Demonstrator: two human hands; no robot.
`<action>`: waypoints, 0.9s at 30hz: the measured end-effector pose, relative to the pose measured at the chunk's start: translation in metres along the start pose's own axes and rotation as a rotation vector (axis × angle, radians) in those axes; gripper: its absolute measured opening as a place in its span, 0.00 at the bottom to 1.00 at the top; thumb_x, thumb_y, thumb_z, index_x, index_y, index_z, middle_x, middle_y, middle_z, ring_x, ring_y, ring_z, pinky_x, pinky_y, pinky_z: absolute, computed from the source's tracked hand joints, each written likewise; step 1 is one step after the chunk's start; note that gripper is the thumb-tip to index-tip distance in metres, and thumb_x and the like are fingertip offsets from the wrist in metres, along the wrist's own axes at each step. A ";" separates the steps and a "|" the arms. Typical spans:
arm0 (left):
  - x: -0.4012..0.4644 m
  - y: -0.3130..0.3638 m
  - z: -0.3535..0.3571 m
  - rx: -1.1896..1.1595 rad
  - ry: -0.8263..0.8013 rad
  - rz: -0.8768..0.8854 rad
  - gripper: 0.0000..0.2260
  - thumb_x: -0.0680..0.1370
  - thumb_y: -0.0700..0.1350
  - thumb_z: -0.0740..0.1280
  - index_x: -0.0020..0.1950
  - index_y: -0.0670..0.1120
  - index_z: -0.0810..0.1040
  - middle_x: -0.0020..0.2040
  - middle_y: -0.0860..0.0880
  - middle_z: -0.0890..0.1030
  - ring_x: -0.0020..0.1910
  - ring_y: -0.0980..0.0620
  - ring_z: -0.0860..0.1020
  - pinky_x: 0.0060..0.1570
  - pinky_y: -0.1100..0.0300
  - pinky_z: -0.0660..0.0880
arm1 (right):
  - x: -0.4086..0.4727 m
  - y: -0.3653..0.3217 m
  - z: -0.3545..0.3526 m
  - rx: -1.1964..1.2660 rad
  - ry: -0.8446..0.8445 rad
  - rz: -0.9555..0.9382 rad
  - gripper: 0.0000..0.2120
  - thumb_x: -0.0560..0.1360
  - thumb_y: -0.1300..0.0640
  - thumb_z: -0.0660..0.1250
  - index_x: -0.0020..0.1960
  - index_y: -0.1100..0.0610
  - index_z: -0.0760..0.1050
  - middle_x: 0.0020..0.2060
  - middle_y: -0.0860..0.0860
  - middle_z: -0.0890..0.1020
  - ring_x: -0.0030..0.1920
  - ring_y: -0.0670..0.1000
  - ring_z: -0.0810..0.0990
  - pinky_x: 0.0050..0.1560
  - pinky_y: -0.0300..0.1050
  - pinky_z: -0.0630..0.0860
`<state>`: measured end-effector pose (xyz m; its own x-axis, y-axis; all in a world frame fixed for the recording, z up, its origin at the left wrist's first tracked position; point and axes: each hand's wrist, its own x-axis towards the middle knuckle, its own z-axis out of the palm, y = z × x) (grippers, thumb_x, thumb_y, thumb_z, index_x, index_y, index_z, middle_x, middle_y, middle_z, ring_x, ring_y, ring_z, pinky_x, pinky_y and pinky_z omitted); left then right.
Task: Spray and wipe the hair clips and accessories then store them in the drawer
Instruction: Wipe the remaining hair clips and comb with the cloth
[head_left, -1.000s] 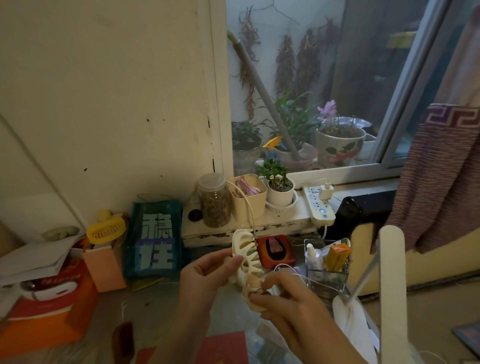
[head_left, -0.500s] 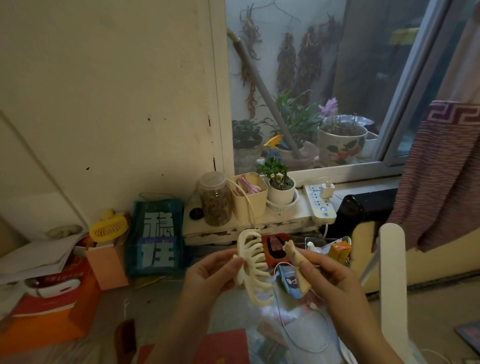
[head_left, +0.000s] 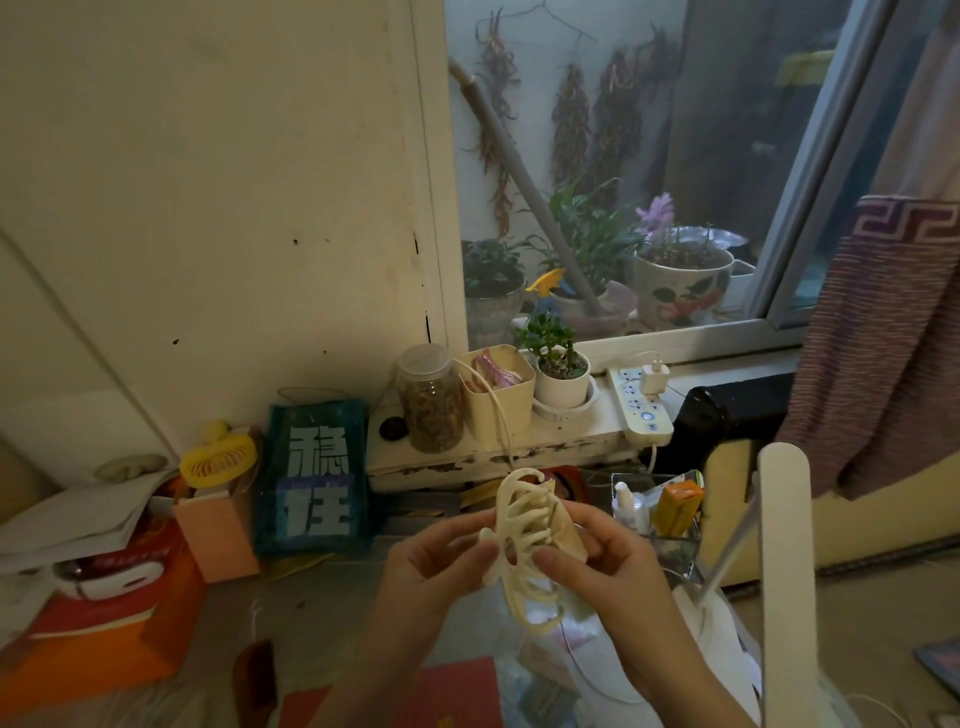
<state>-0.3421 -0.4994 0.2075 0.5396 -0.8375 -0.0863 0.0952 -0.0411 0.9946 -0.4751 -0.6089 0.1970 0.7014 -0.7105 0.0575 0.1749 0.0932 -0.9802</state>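
I see the large cream plastic claw hair clip (head_left: 524, 551) held up at six o'clock, between both hands. My left hand (head_left: 441, 558) pinches its left edge; my right hand (head_left: 597, 564) presses a small beige wipe (head_left: 569, 535) against its teeth, fingers curled round both.

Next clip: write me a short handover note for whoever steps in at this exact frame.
Left hand: grips the cream claw clip by its left side.
Right hand: presses a beige wipe against the clip's right side.
Small spray bottle stands in the clear organiser to the right.
Done: wiping of this clip under way; whether it was sprayed cannot be told.
Left: finish wiping, clean the other accessories, store all in the drawer, which is not in view.
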 end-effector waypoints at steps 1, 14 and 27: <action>0.000 0.001 -0.001 0.009 -0.010 0.020 0.12 0.72 0.39 0.68 0.55 0.43 0.81 0.48 0.46 0.85 0.49 0.49 0.83 0.42 0.64 0.78 | 0.000 0.002 -0.001 -0.005 -0.004 -0.003 0.19 0.62 0.61 0.72 0.54 0.58 0.79 0.44 0.57 0.85 0.46 0.56 0.84 0.44 0.43 0.79; -0.002 0.003 -0.015 0.435 0.044 0.300 0.18 0.65 0.50 0.73 0.53 0.62 0.80 0.50 0.61 0.83 0.51 0.61 0.80 0.51 0.66 0.77 | 0.006 -0.002 -0.020 -0.005 0.066 -0.003 0.08 0.72 0.50 0.69 0.49 0.50 0.83 0.44 0.54 0.85 0.46 0.54 0.82 0.51 0.52 0.78; 0.002 -0.001 -0.021 0.630 -0.006 0.321 0.18 0.66 0.42 0.76 0.51 0.62 0.81 0.52 0.67 0.79 0.54 0.67 0.76 0.54 0.71 0.72 | 0.012 -0.009 -0.019 -0.210 -0.139 -0.012 0.16 0.72 0.51 0.67 0.59 0.51 0.79 0.48 0.54 0.85 0.51 0.56 0.81 0.52 0.51 0.78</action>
<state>-0.3237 -0.4899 0.2051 0.4549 -0.8642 0.2151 -0.5712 -0.0978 0.8150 -0.4815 -0.6311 0.2030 0.7910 -0.6064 0.0806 0.0462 -0.0722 -0.9963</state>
